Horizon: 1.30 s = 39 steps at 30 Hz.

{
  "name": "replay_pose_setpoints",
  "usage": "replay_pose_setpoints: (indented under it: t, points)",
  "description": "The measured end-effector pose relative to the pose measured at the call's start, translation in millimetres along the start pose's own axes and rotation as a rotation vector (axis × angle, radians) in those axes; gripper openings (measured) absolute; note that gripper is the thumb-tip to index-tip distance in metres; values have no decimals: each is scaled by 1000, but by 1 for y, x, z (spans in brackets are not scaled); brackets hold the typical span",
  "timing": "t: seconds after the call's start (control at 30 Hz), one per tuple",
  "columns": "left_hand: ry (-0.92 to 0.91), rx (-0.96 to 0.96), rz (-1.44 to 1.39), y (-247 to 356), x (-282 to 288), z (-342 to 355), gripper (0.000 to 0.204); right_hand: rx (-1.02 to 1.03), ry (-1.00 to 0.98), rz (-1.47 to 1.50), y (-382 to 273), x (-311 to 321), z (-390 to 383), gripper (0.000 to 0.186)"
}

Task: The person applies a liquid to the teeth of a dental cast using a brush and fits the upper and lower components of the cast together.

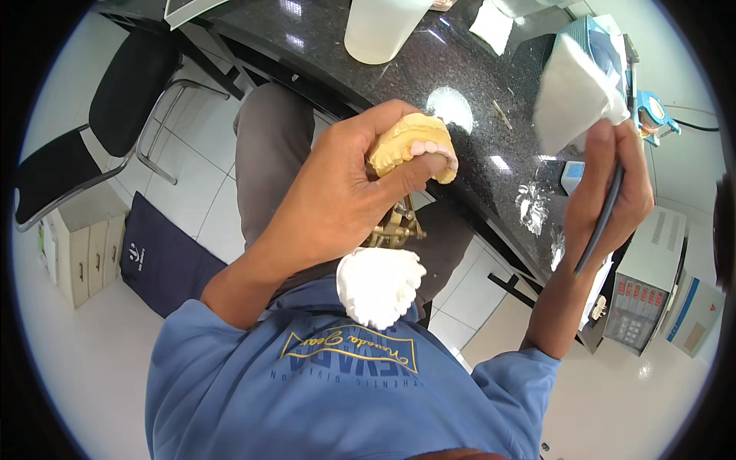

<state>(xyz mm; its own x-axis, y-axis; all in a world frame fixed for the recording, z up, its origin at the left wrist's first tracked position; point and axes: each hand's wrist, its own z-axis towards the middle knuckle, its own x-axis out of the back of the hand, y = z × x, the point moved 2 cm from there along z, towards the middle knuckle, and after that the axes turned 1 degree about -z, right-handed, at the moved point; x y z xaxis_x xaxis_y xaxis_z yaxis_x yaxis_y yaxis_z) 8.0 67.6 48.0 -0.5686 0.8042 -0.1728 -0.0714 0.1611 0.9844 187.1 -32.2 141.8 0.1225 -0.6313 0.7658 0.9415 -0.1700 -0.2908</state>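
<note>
Currently, left hand [337, 188] is pinching yellow cast [395, 144] between thumb and fingers, near bench [491, 84]; white cast [379, 287] is sitting past brass hinge [397, 232], nearer shirt [330, 399]. Right hand [625, 184] is pinching white cloth [569, 96], dark rod [602, 218] slanting below.

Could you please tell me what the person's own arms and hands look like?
The left hand and right hand are bare, with no glove, ring or watch visible. The left forearm and right forearm are uncovered below short blue sleeves, which match the blue shirt.
</note>
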Motion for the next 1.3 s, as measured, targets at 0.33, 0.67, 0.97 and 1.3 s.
replay_pose_setpoints:
  t: [0.33, 0.67, 0.97, 1.3]
  points:
    - [-110, 326, -457, -6, -15, -12, 34, -19, 176, 102, 33, 3, -9, 38]
    - [-145, 475, -743, -1, -18, -17, 47, -104, 313, 227, 32, 19, 98, 19]
    - [-134, 457, -916, 2, -13, -26, 35, -154, -83, -289, 85, -43, 165, 43]
    - [-123, 372, -1064, 4, 6, -25, 47, -134, -9, 185, 38, -51, 62, 11]
